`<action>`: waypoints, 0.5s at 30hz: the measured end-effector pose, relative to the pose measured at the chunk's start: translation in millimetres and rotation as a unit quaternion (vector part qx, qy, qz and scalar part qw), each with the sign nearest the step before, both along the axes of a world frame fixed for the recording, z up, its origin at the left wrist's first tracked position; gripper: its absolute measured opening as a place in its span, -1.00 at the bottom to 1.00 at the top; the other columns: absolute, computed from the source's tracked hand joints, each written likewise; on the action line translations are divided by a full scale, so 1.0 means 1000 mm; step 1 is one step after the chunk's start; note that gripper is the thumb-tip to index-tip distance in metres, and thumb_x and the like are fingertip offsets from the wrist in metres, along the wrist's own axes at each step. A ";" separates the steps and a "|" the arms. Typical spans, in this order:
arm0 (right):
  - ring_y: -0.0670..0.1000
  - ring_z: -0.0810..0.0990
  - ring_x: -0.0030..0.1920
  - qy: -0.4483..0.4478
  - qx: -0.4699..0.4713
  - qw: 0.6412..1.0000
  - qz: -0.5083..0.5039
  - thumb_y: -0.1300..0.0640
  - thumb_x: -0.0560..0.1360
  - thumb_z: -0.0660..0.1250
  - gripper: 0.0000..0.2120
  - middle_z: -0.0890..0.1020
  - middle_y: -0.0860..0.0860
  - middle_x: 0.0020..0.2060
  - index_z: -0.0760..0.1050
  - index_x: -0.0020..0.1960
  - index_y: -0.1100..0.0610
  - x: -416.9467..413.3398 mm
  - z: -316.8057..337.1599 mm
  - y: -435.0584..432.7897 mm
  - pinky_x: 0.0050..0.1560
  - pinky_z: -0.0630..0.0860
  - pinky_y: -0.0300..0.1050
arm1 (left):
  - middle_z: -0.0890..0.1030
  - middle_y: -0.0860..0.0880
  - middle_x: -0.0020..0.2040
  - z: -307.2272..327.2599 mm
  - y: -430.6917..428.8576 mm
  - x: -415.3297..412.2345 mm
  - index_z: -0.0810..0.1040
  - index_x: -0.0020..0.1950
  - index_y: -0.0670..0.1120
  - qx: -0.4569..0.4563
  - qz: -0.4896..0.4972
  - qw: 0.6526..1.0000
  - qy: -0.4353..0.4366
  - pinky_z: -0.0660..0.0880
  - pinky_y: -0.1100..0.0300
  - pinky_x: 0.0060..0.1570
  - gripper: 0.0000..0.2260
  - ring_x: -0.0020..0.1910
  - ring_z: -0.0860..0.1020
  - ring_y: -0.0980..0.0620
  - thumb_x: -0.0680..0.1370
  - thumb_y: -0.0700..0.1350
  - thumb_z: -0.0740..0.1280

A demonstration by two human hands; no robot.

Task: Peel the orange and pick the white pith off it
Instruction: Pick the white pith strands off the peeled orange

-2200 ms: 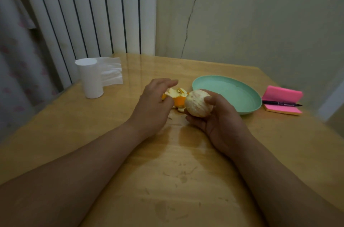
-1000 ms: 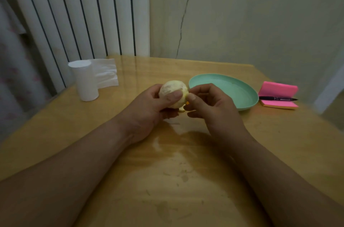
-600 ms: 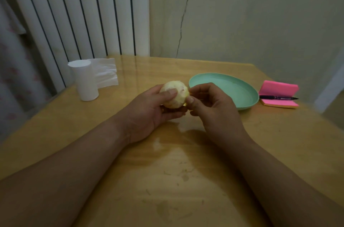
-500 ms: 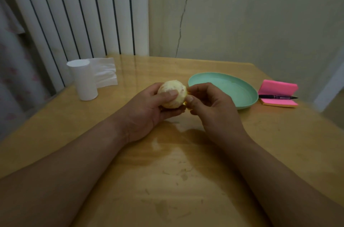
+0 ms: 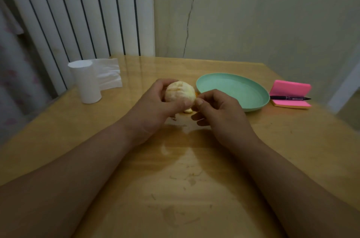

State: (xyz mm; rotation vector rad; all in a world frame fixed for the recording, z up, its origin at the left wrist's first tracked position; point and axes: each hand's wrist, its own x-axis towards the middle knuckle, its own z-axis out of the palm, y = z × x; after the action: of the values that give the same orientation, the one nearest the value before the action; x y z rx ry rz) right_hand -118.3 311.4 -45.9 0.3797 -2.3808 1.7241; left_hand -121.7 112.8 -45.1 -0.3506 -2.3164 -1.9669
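One wooden table [image 5: 282, 150] carries a green plate [image 5: 233, 89] and a white tissue roll [image 5: 86, 81]. Above it, just left of the plate, the left hand [image 5: 153, 111] grips the peeled orange [image 5: 179, 91] in curled fingers [image 5: 165, 82], while the right hand [image 5: 220, 115] pinches at the orange's right side with thumb and forefinger.

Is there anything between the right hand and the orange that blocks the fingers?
Nothing visible does. The left hand grips the orange from its left, with the thumb across the front, and the right hand pinches at its uncovered right side. The plate lies farther back, out of the way.
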 end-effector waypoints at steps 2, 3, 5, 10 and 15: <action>0.04 0.78 -0.09 -0.066 -0.079 0.994 0.030 0.06 0.72 0.30 -0.83 0.76 0.05 -0.08 0.61 0.17 0.11 0.001 0.001 -0.002 0.04 0.73 0.14 | 0.68 0.07 0.17 0.001 0.002 0.002 0.51 0.37 0.09 -0.053 0.031 0.996 0.060 0.65 0.20 0.06 -0.50 0.11 0.68 0.14 0.50 0.02 0.62; 0.09 0.78 -0.07 -0.092 -0.116 0.988 0.046 0.04 0.72 0.29 -0.80 0.76 0.07 -0.08 0.60 0.20 0.13 0.001 0.001 -0.003 0.06 0.72 0.15 | 0.67 0.08 0.14 0.000 0.003 0.004 0.52 0.32 0.09 -0.083 0.041 0.992 0.087 0.63 0.23 0.01 -0.52 0.07 0.67 0.15 0.48 0.02 0.63; 0.14 0.77 -0.04 -0.123 -0.164 0.975 0.081 0.02 0.72 0.30 -0.76 0.75 0.15 -0.05 0.60 0.23 0.15 -0.001 -0.001 -0.003 0.07 0.70 0.14 | 0.61 0.09 0.15 -0.001 0.004 0.005 0.50 0.28 0.12 -0.141 0.058 0.979 0.138 0.61 0.24 -0.03 -0.52 0.05 0.64 0.14 0.46 0.06 0.64; 0.10 0.73 -0.02 -0.165 -0.279 0.936 0.138 0.08 0.72 0.29 -0.71 0.74 0.20 0.04 0.55 0.33 0.23 -0.006 -0.001 -0.005 0.03 0.68 0.00 | 0.57 0.17 0.23 0.002 0.007 0.009 0.44 0.40 0.29 -0.138 0.049 0.979 0.143 0.63 0.16 0.10 -0.46 0.12 0.62 0.15 0.49 0.16 0.58; 0.09 0.76 -0.05 -0.042 -0.129 0.990 0.023 0.09 0.67 0.38 -0.86 0.74 0.14 -0.02 0.59 0.17 0.14 0.000 0.001 -0.001 -0.01 0.73 0.06 | 0.53 0.22 0.27 0.000 0.008 0.012 0.33 0.56 0.18 -0.145 0.042 0.974 0.167 0.63 0.23 0.15 -0.32 0.18 0.61 0.21 0.53 0.05 0.57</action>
State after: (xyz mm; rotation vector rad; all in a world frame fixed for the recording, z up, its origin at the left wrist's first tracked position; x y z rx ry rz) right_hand -118.3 309.9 -44.7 0.3308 -2.1780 2.0764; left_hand -109.9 121.1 -44.9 -0.5466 -2.3443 -1.4018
